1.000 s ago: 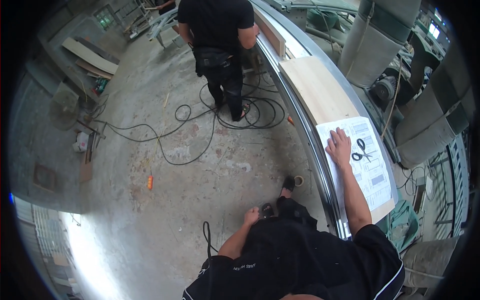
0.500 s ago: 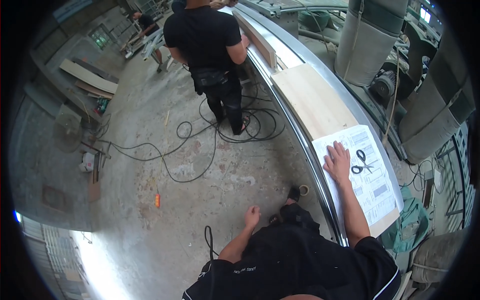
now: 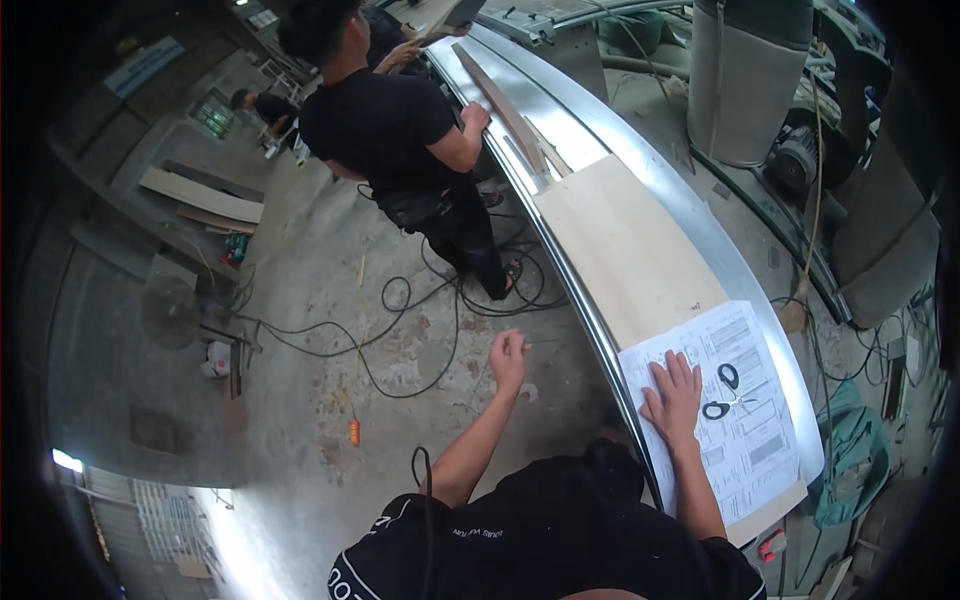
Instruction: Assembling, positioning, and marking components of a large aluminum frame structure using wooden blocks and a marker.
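Note:
My right hand point(image 3: 676, 398) lies flat with fingers spread on a large printed sheet of drawings point(image 3: 745, 470). Beside it on the paper rest black-handled scissors point(image 3: 728, 394), blades pointing right. The sheet covers the near end of a pale wooden board point(image 3: 630, 245) on the long metal table. Off the table's left side, over the floor, my left hand point(image 3: 508, 360) is raised and closed. A thin, dark, pencil-like stick point(image 3: 540, 342) juts out to the right from its fingers; its exact kind is too small to tell.
A co-worker in black point(image 3: 385, 130) stands at the table's left edge, a hand on its rim. A narrow wooden strip point(image 3: 497, 100) lies farther along the metal table point(image 3: 690, 190). Black cable point(image 3: 400, 385) loops over the floor. Large grey cylinders point(image 3: 748, 90) stand right.
My left hand has risen forward, and the thin stick now shows in it. My right hand stays on the sheet. The co-worker has turned more toward the table; the whole view has shifted.

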A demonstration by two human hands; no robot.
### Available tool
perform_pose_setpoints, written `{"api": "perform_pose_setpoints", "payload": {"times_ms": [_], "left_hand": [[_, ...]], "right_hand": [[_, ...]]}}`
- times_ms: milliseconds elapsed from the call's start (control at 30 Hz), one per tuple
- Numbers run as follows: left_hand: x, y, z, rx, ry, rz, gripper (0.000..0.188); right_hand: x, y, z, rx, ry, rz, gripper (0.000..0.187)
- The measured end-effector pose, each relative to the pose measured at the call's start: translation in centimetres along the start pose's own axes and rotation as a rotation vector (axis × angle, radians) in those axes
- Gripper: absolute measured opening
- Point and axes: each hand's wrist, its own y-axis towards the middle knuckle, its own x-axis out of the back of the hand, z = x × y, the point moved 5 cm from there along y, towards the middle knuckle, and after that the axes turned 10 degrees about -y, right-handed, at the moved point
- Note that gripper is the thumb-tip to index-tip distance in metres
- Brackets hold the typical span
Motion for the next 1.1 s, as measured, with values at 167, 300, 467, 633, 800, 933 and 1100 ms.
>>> {"api": "perform_pose_setpoints", "payload": {"times_ms": [167,300,467,633,800,933,1100], "left_hand": [[-7.1,3.0,-6.3,-0.08,-0.157,0.159,0.018],[-11.8,4.5,-7.8,-0.105,-0.106,0.304,0.021],[-18.3,6.6,-8.6,-0.069,-0.115,0.397,0.021],[-26.9,9.2,-8.3,-0.031,-0.215,0.588,0.021],[-35.5,12.6,-6.4,-0.131,-0.249,0.776,0.021],[-39.9,14.9,-4.4,-0.016,-0.357,0.905,0.021],[-43.7,16.1,-4.7,-0.032,-0.337,0.968,0.023]], "right_hand": [[1.3,1.0,0.0,-0.038,0.114,0.058,0.043],[2.3,3.3,-0.9,-0.081,0.314,-0.001,0.041],[1.9,10.4,-1.8,-0.151,0.53,-0.07,0.039],[-1.5,18.4,-4.3,-0.377,0.678,-0.133,0.025],[-4.8,24.1,-5.6,-0.63,0.935,-0.219,0.021],[-7.1,26.4,-8.8,-0.784,1.056,-0.499,0.017],[-7.3,28.0,-11.2,-0.742,0.693,-0.516,0.016]]}}
